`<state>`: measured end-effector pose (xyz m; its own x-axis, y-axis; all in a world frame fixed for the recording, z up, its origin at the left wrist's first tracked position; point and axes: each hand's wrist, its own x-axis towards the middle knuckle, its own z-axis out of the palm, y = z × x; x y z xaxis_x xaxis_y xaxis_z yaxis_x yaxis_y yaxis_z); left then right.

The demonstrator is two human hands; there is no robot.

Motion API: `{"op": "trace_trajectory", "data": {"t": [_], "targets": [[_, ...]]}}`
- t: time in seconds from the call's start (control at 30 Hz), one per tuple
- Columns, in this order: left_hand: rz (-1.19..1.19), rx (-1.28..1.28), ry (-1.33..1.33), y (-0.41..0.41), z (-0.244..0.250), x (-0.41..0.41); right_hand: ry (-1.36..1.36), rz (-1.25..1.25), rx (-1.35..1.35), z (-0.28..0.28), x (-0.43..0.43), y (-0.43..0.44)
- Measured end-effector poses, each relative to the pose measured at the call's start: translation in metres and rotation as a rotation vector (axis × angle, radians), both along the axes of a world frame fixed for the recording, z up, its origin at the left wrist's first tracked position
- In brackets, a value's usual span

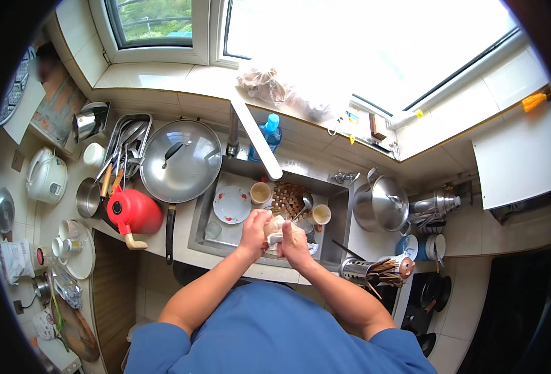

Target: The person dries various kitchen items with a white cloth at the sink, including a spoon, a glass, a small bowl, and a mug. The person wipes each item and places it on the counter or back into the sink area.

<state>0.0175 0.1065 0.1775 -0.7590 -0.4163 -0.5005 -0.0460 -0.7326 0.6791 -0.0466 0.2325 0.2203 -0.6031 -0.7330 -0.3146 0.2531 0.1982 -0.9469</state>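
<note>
Over the front of the stainless-steel sink, my left hand and my right hand meet around a pale, cloth-like item. Its exact kind is hard to tell, since my fingers cover much of it. Beyond my hands in the basin are a floral white plate, a mug with a red handle and a brown checkered mat. A metal spoon leans near a second cup. Toward the left corner lies a small clear glass.
The white faucet spout reaches over the basin. Left of it stand a lidded wok and a red vacuum jug. On the right are a lidded steel pot and a perforated chopstick holder. A blue bottle stands behind.
</note>
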Motion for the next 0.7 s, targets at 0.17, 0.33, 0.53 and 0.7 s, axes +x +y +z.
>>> {"op": "trace_trajectory", "data": {"t": [0.17,0.33,0.53,0.7], "targets": [[0.013,0.226,0.08,-0.008,-0.017,-0.003,0.414,0.38,0.083,0.018,-0.008,0.01],[0.155,-0.531,0.077,0.018,-0.005,0.005,0.132,0.146,0.144,0.022,-0.008,0.0],[0.162,-1.171,0.315,0.001,-0.003,0.011,-0.34,-0.031,0.021,0.016,-0.016,-0.001],[0.022,-0.619,0.159,0.0,-0.006,0.01,-0.04,0.028,0.135,0.011,-0.003,0.007]]}}
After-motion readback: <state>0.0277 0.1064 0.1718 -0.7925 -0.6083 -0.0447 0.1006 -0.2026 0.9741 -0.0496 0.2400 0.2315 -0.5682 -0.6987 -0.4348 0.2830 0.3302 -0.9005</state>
